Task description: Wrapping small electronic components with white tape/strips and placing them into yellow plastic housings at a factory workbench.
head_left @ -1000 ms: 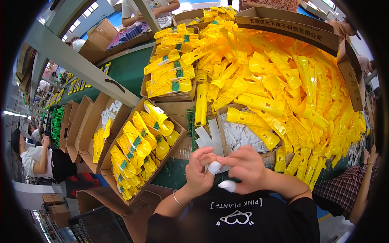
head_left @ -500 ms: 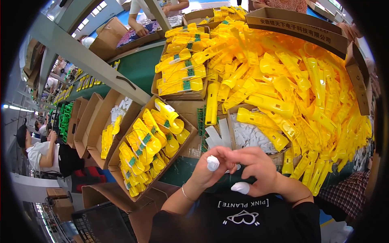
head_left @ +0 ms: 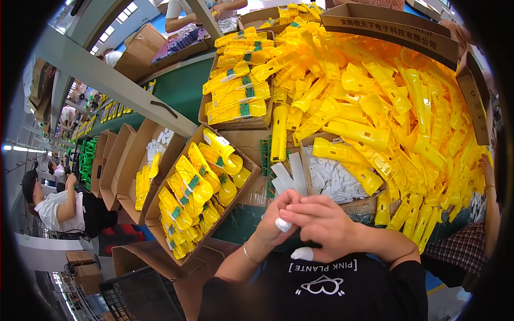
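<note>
My left hand [head_left: 274, 218] and my right hand [head_left: 329, 223] meet in front of my chest, at the near edge of the bench. White finger cots cover both thumbs: the left cot [head_left: 282, 224] sits just under the right fingertips, while the right cot [head_left: 302, 253] points down, apart from its fingers. The left fingers are bent and closed. Across them lie the right fingers, curled and pressed together. Whatever may be between the hands is hidden. Just beyond them are white flat strips [head_left: 289, 174] and a carton of small white parts [head_left: 332, 179].
A large heap of yellow plastic shells [head_left: 364, 123] fills the right. Cartons of yellow shells with green circuit boards stand at left [head_left: 187, 200] and far centre [head_left: 241, 91]. A slanted metal post [head_left: 123, 88] crosses the left. Other people work around; one arm [head_left: 490, 182] reaches in at right.
My right fingers have closed down over my left fingers, and the left thumb's cot has turned downward. A white-tipped finger seen between the hands is now hidden. Another person's arm has appeared at right.
</note>
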`<state>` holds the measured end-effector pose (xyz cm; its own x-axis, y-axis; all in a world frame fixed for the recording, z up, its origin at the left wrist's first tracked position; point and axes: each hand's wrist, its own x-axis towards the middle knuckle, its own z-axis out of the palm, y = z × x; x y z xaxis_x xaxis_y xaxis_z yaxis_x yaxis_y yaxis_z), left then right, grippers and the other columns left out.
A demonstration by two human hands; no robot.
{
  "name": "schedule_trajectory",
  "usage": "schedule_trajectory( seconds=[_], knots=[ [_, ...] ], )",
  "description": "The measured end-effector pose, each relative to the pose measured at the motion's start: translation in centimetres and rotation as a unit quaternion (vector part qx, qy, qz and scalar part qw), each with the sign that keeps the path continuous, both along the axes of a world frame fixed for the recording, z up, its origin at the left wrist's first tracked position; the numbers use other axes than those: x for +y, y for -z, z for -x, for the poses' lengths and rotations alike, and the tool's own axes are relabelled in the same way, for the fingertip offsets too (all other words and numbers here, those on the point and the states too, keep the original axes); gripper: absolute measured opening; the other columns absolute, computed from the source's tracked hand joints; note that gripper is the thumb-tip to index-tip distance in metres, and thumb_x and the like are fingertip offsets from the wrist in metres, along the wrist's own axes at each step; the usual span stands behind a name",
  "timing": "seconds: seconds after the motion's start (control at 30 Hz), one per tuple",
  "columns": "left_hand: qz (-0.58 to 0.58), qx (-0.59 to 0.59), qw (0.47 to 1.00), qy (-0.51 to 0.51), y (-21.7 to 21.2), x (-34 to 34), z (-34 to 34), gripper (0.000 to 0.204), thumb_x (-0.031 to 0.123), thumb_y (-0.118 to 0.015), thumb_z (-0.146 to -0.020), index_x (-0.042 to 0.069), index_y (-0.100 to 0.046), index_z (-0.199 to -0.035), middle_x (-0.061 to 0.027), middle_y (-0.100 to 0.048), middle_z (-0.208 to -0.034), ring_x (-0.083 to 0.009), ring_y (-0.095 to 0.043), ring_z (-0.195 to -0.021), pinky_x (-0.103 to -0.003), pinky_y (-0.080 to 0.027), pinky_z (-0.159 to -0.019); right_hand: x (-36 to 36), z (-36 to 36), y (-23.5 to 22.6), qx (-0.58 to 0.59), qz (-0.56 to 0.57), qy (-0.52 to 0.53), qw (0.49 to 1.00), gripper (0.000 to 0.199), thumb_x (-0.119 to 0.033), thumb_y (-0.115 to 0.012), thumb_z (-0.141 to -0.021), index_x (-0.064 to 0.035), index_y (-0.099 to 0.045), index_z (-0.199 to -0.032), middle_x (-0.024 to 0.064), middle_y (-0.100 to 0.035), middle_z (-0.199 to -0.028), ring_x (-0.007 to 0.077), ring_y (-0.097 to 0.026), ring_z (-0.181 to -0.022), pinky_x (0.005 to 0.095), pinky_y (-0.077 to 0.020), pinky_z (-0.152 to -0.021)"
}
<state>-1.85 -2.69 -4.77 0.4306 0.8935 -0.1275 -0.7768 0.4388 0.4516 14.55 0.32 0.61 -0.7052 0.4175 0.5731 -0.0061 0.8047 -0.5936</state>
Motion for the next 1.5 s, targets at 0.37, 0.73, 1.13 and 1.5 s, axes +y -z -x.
schedule_trajectory(
  seconds=[0.37, 0.73, 1.13, 1.5],
  knots=[
    [-0.058, 0.084, 0.986, -0.135, -0.2, 0.2, 1.7, 0.016, 0.021, -0.047, -0.091, 0.007, -0.050, -0.083, -0.0008, -0.039, -0.056, -0.0127, -0.037, -0.051, -0.024, -0.031, -0.046, 1.9, -4.0, 2.0, 0.037, 0.169, 0.168, 0.970, 0.027, -0.006, -0.064, -0.073, -0.0025, -0.049, -0.095, 0.0209, -0.046, -0.120, 0.0277, -0.049, -0.107, 0.0367, -0.0391, -0.090],
    [-0.098, 0.081, 0.974, -0.189, 1.7, -1.5, 4.8, 0.014, 0.008, -0.046, -0.089, 0.005, -0.046, -0.075, -0.0060, -0.043, -0.072, -0.0129, -0.037, -0.062, -0.024, -0.034, -0.052, 0.9, -3.8, 4.6, 0.198, 0.660, 0.115, 0.716, 0.013, -0.002, -0.054, -0.084, -0.0008, -0.055, -0.096, 0.0089, -0.062, -0.080, 0.0121, -0.059, -0.066, 0.0240, -0.0493, -0.058],
    [-0.051, 0.511, 0.838, -0.183, 4.4, -4.5, 5.3, 0.015, 0.008, -0.051, -0.088, -0.002, -0.060, -0.094, -0.0034, -0.059, -0.074, -0.0093, -0.055, -0.070, -0.022, -0.044, -0.069, 2.6, -2.3, 4.3, -0.096, 0.290, 0.187, 0.934, 0.018, -0.001, -0.066, -0.070, -0.0040, -0.059, -0.086, 0.0068, -0.059, -0.074, 0.0136, -0.056, -0.067, 0.0266, -0.0451, -0.064],
    [-0.179, 0.685, 0.672, -0.220, 7.2, -3.7, 0.5, 0.020, 0.008, -0.070, -0.069, 0.003, -0.055, -0.082, -0.0040, -0.053, -0.069, -0.0153, -0.047, -0.054, -0.027, -0.040, -0.051, 6.4, 7.0, 9.4, -0.327, -0.128, 0.214, 0.912, 0.011, -0.002, -0.054, -0.065, -0.0062, -0.051, -0.075, 0.0079, -0.054, -0.064, 0.0254, -0.053, -0.070, 0.0370, -0.0368, -0.074]
  ],
)
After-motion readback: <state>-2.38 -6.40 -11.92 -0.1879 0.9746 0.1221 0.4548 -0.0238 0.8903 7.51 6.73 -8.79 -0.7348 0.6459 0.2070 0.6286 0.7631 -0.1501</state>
